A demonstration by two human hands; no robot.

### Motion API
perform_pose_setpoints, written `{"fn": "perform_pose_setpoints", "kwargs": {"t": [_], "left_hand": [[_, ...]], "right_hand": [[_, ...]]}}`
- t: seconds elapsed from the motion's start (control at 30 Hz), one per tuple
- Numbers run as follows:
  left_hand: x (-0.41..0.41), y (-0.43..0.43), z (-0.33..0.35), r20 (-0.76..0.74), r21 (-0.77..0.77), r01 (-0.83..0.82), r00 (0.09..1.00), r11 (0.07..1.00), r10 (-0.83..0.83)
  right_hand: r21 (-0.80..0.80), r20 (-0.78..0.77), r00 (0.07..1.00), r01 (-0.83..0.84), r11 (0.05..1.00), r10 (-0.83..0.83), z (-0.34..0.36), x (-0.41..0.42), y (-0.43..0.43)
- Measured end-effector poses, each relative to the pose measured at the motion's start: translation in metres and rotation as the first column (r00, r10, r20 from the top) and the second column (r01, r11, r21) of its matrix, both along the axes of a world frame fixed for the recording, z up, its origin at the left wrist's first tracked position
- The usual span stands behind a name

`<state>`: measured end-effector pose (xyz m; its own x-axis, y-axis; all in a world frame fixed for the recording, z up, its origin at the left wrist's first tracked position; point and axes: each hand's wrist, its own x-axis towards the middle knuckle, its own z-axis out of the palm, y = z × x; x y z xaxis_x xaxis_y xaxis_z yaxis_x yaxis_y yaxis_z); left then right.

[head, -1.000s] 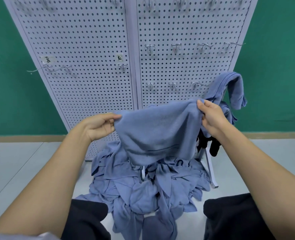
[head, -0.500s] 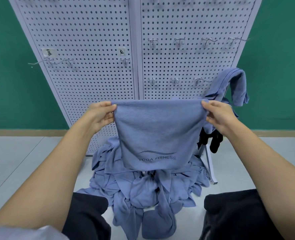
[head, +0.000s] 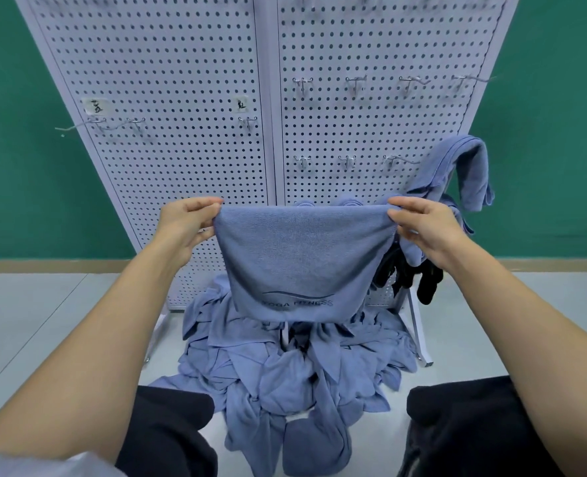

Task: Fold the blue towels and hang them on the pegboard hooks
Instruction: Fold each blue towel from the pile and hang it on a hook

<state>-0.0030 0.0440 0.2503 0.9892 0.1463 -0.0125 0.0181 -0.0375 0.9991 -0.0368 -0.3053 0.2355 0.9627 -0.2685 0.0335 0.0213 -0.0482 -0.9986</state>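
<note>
I hold a folded blue towel stretched flat in front of the white pegboard, its printed logo near the lower edge. My left hand pinches the top left corner and my right hand pinches the top right corner. Below it a heap of loose blue towels lies on the floor. Another blue towel hangs from a hook at the board's right side. Bare metal hooks stick out in rows on the right panel, and a few more on the left panel.
Black cloth items hang low at the board's right, behind my right hand. The board's metal feet rest on the pale floor. My knees in dark trousers flank the heap. A green wall stands behind.
The towel went from slack and bunched to pulled taut and level between both hands, with its logo now showing. Both hands rose a little and moved apart.
</note>
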Motion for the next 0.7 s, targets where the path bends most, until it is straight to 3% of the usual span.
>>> {"fn": "perform_pose_setpoints", "kwargs": {"t": [0.07,0.17,0.27,0.33,0.37,0.43,0.5,0.6,0.7], "left_hand": [[0.000,0.002,0.000,0.009,0.078,0.045,0.999,0.996,-0.046],[-0.001,0.003,-0.002,0.070,0.331,0.043,0.995,0.943,-0.070],[-0.005,0.007,-0.005,0.161,0.612,-0.019,0.982,0.790,-0.100],[-0.006,0.011,-0.006,0.166,0.691,-0.051,0.982,0.721,-0.089],[-0.005,0.014,-0.006,0.149,0.683,-0.048,0.986,0.729,-0.075],[-0.003,0.021,-0.006,0.065,0.579,0.013,0.996,0.815,-0.061],[-0.003,0.030,-0.004,-0.020,0.407,0.061,0.998,0.911,-0.058],[-0.005,0.042,-0.002,-0.125,0.100,0.128,0.985,0.987,-0.115],[-0.004,0.052,-0.003,-0.220,-0.191,0.106,0.964,0.976,-0.147]], "right_hand": [[-0.085,0.042,0.999,-0.009,0.996,0.013,0.000,-0.001,0.003],[-0.371,0.098,0.995,0.012,0.929,0.026,0.000,-0.002,0.007],[-0.690,0.120,0.993,0.071,0.721,0.016,-0.004,0.002,0.007],[-0.785,0.139,0.990,0.104,0.611,0.010,-0.007,0.005,0.006],[-0.804,0.144,0.990,0.115,0.584,0.004,-0.007,0.006,0.007],[-0.797,0.158,0.987,0.144,0.587,-0.028,-0.009,0.009,0.006],[-0.686,0.143,0.989,0.117,0.718,-0.024,-0.009,0.007,0.008],[-0.364,0.078,0.996,-0.019,0.931,0.050,-0.003,0.000,0.013],[-0.038,-0.010,0.983,-0.185,0.982,0.185,0.004,-0.002,0.015]]}}
